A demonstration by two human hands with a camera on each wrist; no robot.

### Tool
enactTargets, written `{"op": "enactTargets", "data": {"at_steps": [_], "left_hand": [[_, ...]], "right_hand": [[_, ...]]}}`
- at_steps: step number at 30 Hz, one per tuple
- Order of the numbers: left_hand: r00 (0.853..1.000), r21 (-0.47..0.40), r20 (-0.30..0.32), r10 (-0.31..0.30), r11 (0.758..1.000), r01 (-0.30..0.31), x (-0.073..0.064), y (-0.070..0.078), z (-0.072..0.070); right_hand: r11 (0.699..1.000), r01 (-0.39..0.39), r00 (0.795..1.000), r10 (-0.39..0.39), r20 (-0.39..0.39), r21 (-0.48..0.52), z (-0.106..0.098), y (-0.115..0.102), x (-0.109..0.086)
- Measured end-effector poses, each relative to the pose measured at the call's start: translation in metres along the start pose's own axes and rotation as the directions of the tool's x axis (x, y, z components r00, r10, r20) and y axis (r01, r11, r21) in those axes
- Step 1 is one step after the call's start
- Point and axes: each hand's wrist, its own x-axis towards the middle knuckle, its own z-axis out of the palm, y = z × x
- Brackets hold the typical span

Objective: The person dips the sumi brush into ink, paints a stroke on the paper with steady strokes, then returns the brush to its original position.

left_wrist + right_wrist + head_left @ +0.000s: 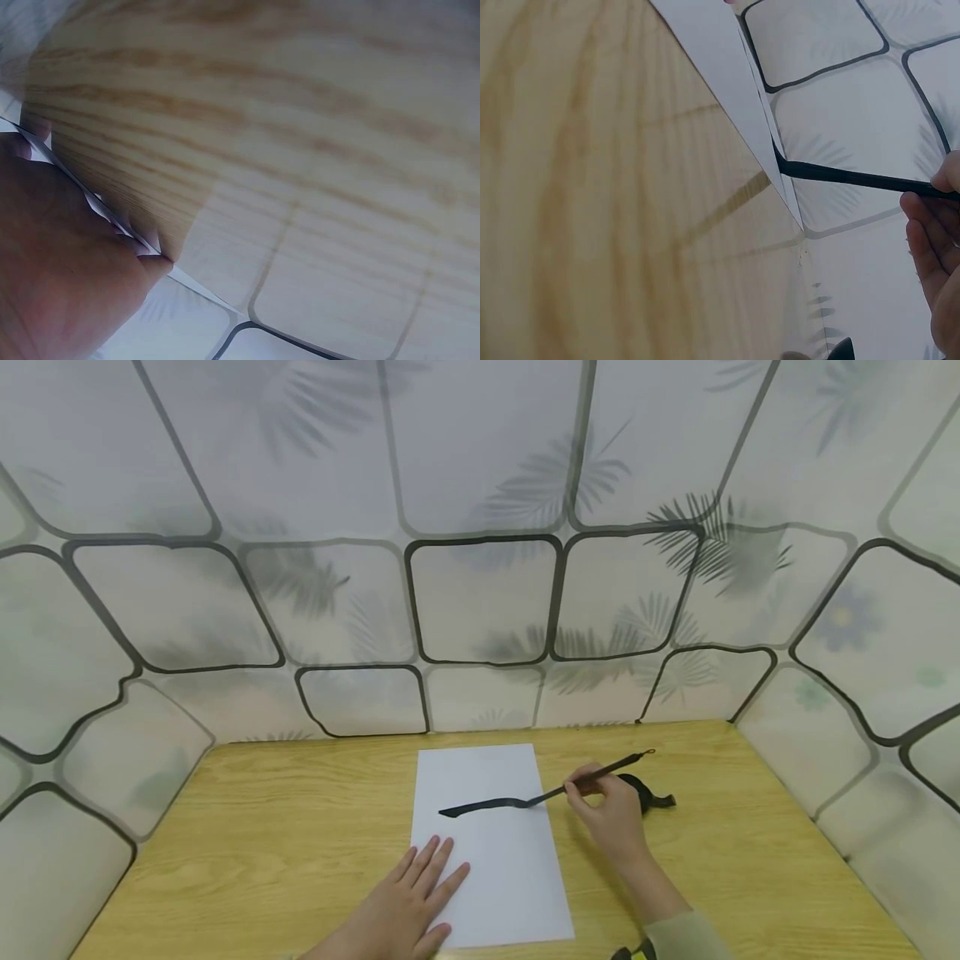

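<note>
A white sheet of paper (495, 877) lies on the wooden table, with one long black stroke (480, 805) running across its upper part. My left hand (408, 897) rests on the sheet's lower left side, its fingers spread; the left wrist view shows the back of that hand (67, 255) close up. Between thumb and fingertips, my right hand (611, 814) pinches a dark writing brush (592, 776), which slants up to a small loop at its far end. Its tip (786, 164) meets the paper near the right edge, at the stroke's right end.
Partly hidden behind my right hand is a rounded black object (660, 801) with a short projecting part. Another dark item with a yellow-green patch (641, 953) shows at the bottom edge, by the right sleeve (686, 935). A patterned wall covering (480, 602) encloses the table (300, 827).
</note>
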Motion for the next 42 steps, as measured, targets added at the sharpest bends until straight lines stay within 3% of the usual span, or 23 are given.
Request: {"op": "enactTargets", "data": {"at_steps": [4, 9, 13, 24, 32, 34, 36, 42], "left_hand": [[0.994, -0.063, 0.105, -0.016, 0.998, 0.023, 0.002, 0.001, -0.015], [1.0, -0.015, 0.009, -0.022, 1.0, 0.022, -0.001, 0.001, 0.001], [1.0, 0.022, -0.024, -0.018, 1.0, 0.019, -0.002, 0.001, 0.004], [1.0, -0.001, -0.004, -0.012, 1.0, 0.012, -0.002, 0.0, 0.003], [1.0, 0.014, -0.027, -0.003, 1.0, 0.003, -0.002, 0.0, 0.004], [1.0, 0.014, -0.004, -0.002, 1.0, 0.002, -0.002, 0.0, 0.002], [1.0, -0.04, 0.015, -0.007, 0.999, 0.008, -0.001, 0.0, 0.0], [0.998, -0.039, 0.065, -0.001, 0.999, 0.003, 0.002, 0.0, -0.012]], "right_hand": [[1.0, 0.009, 1.0, -0.009, 0.001, 0.008, 0.0, 0.002, 0.0], [0.999, 0.037, 0.998, -0.037, -0.041, 0.001, 0.0, 0.001, 0.0], [1.0, 0.03, 0.996, -0.03, -0.08, 0.0, -0.001, 0.0, 0.0], [0.997, 0.053, 0.989, -0.046, -0.144, 0.047, -0.003, -0.002, 0.003], [0.999, 0.031, 0.991, -0.028, -0.129, 0.025, -0.005, -0.005, 0.006], [0.999, 0.037, 0.991, -0.036, -0.128, 0.008, -0.005, -0.006, 0.007], [0.999, 0.048, 0.99, -0.049, -0.13, -0.014, -0.006, -0.006, 0.008], [0.994, 0.091, 0.986, -0.098, -0.136, -0.053, -0.007, -0.006, 0.009]]}}
